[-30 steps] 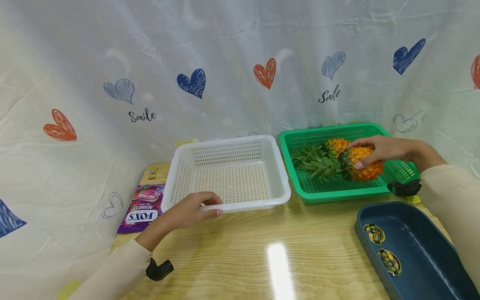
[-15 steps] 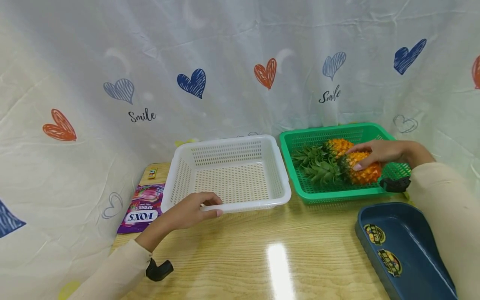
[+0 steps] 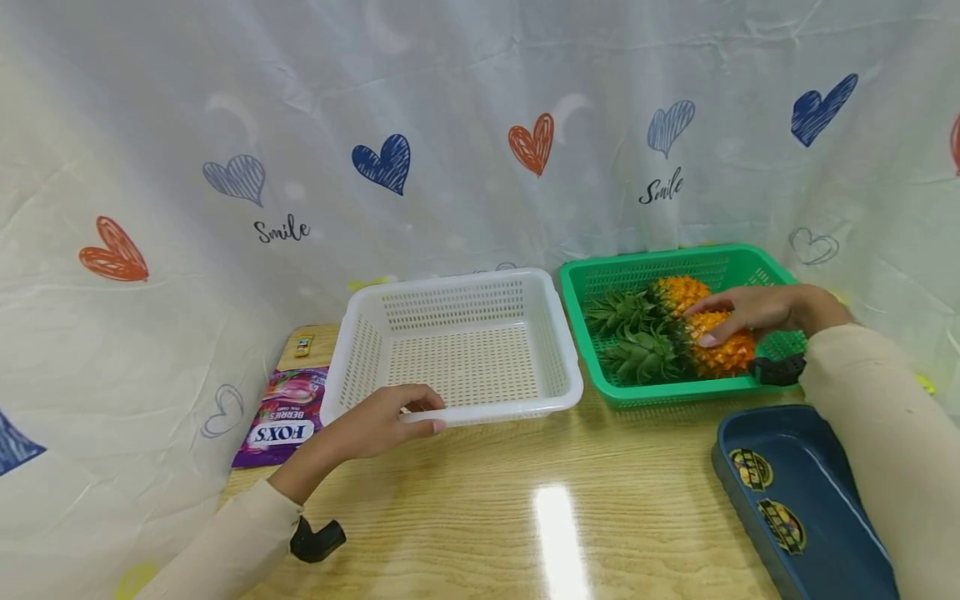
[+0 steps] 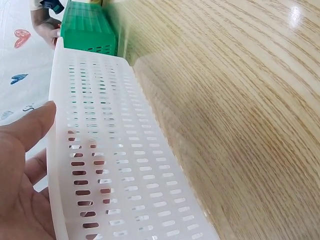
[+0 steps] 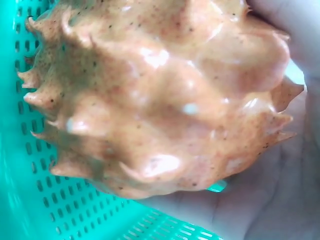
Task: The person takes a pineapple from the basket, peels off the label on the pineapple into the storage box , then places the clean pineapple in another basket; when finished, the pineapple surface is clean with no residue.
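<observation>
My left hand (image 3: pixel 378 423) grips the near rim of a white perforated plastic basket (image 3: pixel 510 409), thumb outside and fingers inside; they show through the holes of the basket wall (image 4: pixel 115 150). Over a green perforated basket (image 3: pixel 682 390) on the right, my right hand (image 3: pixel 761 308) holds an orange, knobbly pineapple (image 3: pixel 723 357) by its body. Its leafy crown (image 3: pixel 641 354) points left. Behind it in the same basket lies a second pineapple (image 3: pixel 684 292). Close up in the right wrist view, the spiky pineapple end (image 5: pixel 160 110) fills the frame against my palm (image 5: pixel 270 185).
A dark blue basin (image 3: pixel 733 479) with two round stickers stands at the front right, under my right sleeve. Left of the white basket lie a purple candy bag (image 3: pixel 281 421) and a small yellow packet (image 3: pixel 303 346). A heart-print curtain (image 3: pixel 450 217) hangs behind the wooden table (image 3: pixel 465 517).
My right hand has moved left and slightly down with the pineapple, which now sits lower in the green basket, near the other one. My left hand has stayed on the white basket's rim.
</observation>
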